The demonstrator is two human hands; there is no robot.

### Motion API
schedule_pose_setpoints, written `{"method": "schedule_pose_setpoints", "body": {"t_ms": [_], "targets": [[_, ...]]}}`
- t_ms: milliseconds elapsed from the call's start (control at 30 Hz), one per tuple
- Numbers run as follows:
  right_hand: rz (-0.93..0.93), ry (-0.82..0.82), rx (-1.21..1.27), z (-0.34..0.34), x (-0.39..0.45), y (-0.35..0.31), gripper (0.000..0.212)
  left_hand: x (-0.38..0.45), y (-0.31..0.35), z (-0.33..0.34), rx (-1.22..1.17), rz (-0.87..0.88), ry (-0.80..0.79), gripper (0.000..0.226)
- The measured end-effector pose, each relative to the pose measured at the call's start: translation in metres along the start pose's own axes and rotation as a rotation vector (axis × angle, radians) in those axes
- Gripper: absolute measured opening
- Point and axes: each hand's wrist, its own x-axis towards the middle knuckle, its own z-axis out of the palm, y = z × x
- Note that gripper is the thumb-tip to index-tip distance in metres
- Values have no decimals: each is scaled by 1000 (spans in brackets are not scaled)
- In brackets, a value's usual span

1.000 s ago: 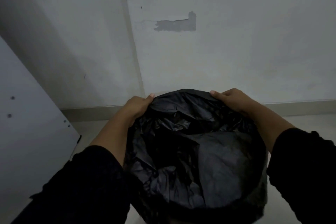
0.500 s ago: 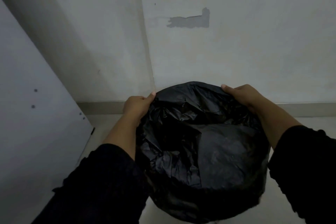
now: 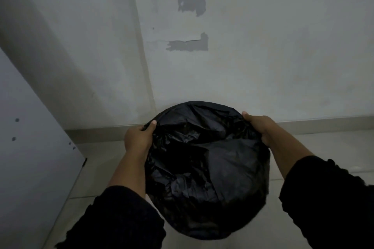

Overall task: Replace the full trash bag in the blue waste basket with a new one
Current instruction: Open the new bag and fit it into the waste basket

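A black trash bag (image 3: 210, 159) is stretched over a round opening in the lower middle of the head view, its crinkled plastic sagging inside. The blue waste basket itself is hidden under the bag. My left hand (image 3: 138, 139) grips the bag's rim on the left side, thumb on top. On the right side of the rim, my right hand (image 3: 261, 127) holds the plastic with fingers curled over the edge. Both arms wear black sleeves.
A pale wall corner stands right behind the bag, with two grey patches (image 3: 190, 44) on the right wall. A white panel (image 3: 30, 157) with small holes leans at the left. Light floor tiles (image 3: 323, 147) and a skirting strip run along the wall.
The bag and both hands have moved away from me toward the wall corner. My hands have slid further apart along the rim, to its left and right sides.
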Motion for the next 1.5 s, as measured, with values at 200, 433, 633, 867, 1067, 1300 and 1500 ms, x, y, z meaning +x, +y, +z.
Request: {"method": "schedule_pose_setpoints", "body": {"t_ms": [200,433,633,867,1067,1300,1500], "targets": [[106,-24,150,-9,-4,11,28,3,1,9,-91,-55,28,36],[136,-47,359,-10,-6,17,21,9,4,18,-119,-86,38,38],[-227,503,-166,0,-13,20,39,5,9,24,-97,-90,87,43],[-183,456,-206,5,-23,30,60,7,11,28,-251,-208,118,34],[-215,521,18,14,-18,37,58,11,3,23,-552,-548,-125,33],[-181,568,146,27,-28,35,56,-2,3,20,-684,-600,-2,42],[-182,551,195,27,-34,36,54,-49,7,26,-588,-497,265,33]]}}
